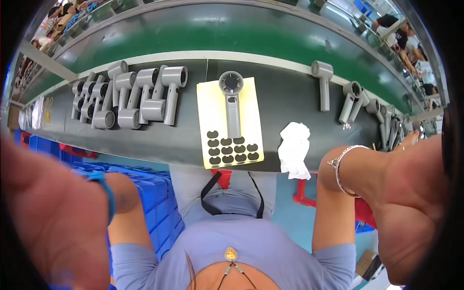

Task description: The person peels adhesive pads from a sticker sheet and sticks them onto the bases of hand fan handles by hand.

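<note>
Both my hands are raised close to the camera, off the work surface. My left hand (pixel 53 222) is large and blurred at the left edge, a blue band at its wrist; its fingers cannot be made out. At the right edge is my right hand (pixel 411 203), with a silver bracelet on the wrist and its fingers out of sight. Between them, farther off, a grey handheld fan (pixel 233 113) lies on a yellow sheet (pixel 210 106) with its round head away from me. Rows of black oval stickers (pixel 226 150) cover the sheet's near part.
Several grey fans (pixel 145 96) lie grouped on the dark bench (pixel 280 92) at left. More fans (pixel 323 84) lie at right, beside a crumpled white cloth (pixel 295 150). Blue crates (pixel 154 203) stand below left. Beyond the bench runs a green surface (pixel 217 36); other people (pixel 411 43) are farther off.
</note>
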`<state>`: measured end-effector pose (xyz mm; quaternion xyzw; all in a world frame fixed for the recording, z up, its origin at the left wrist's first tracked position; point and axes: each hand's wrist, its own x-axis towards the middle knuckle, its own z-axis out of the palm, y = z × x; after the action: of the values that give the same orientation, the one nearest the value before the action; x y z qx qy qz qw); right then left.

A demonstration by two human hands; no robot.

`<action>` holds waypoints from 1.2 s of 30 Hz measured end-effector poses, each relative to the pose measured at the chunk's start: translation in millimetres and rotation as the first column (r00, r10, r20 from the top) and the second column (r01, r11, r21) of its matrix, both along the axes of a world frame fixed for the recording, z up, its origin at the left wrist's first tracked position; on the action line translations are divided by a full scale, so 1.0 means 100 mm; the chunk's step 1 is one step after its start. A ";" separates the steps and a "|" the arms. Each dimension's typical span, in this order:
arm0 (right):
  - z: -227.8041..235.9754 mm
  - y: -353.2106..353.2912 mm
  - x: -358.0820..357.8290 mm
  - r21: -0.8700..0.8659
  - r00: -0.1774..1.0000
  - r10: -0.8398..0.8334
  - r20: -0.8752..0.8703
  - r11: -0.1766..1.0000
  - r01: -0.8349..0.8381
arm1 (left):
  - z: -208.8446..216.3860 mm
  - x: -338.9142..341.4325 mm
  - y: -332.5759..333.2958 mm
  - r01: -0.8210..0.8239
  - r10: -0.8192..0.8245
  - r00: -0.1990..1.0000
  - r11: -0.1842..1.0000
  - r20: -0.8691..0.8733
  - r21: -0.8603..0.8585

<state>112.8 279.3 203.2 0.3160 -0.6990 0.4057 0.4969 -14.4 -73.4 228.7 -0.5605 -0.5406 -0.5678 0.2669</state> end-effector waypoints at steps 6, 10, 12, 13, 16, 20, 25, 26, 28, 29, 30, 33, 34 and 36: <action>-0.14 0.61 0.54 -0.079 0.999 0.016 0.046 0.997 -0.012 | -0.06 0.01 -0.40 -0.022 0.023 0.998 0.999 0.051 -0.025; -0.34 0.77 0.64 -0.132 1.000 -0.031 0.005 0.991 0.031 | -0.08 0.04 0.17 0.019 -0.019 1.000 0.999 0.013 -0.042; -0.35 0.70 0.53 -0.143 0.999 -0.034 0.015 0.989 0.036 | -0.14 0.00 0.35 0.020 -0.019 1.000 0.999 0.025 -0.035; -0.35 0.76 0.53 -0.150 0.999 -0.035 0.022 0.988 0.038 | -0.16 -0.01 0.39 0.020 -0.019 0.999 0.999 0.033 -0.032; -0.27 0.72 0.50 -0.141 1.000 -0.007 0.020 0.990 0.010 | -0.18 -0.14 0.23 -0.013 0.013 0.999 1.000 0.035 0.004; -0.20 0.69 0.38 -0.108 0.998 0.020 -0.059 0.994 -0.026 | -0.21 -0.24 0.30 -0.042 0.045 0.998 0.996 -0.038 0.074; -0.41 0.88 0.99 -0.041 0.971 0.040 -0.238 0.998 -0.051 | -0.33 -0.12 0.22 -0.031 0.070 0.976 0.982 -0.208 0.186; -0.39 0.67 0.78 0.015 0.953 0.065 -0.296 0.998 -0.063 | -0.40 -0.17 0.27 -0.027 0.094 0.960 0.968 -0.264 0.248; -0.44 0.93 1.07 0.116 0.915 0.109 -0.389 0.991 -0.068 | -0.55 -0.16 0.28 -0.003 0.137 0.926 0.934 -0.351 0.357; -0.55 1.05 1.24 0.154 0.897 0.138 -0.421 0.985 -0.079 | -0.67 -0.11 0.27 -0.001 0.166 0.910 0.918 -0.380 0.397; -0.62 1.28 1.55 0.189 0.883 0.152 -0.445 0.979 -0.073 | -0.69 -0.19 0.27 0.015 0.179 0.898 0.900 -0.402 0.436; -0.36 0.96 1.03 0.154 0.902 0.133 -0.410 0.985 -0.076 | -0.68 -0.23 0.27 0.007 0.165 0.918 0.903 -0.361 0.430; -0.25 0.81 0.91 0.100 0.930 0.121 -0.347 0.991 -0.092 | -0.58 -0.27 0.25 -0.028 0.156 0.942 0.919 -0.296 0.394; -0.21 0.84 1.00 -0.020 0.970 0.061 -0.237 0.998 -0.067 | -0.48 -0.29 0.23 -0.043 0.103 0.977 0.952 -0.185 0.303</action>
<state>213.0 363.5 182.5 0.3774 -0.6187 0.3909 0.5675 -43.3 -50.6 180.4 -0.5473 -0.4402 -0.5734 0.4217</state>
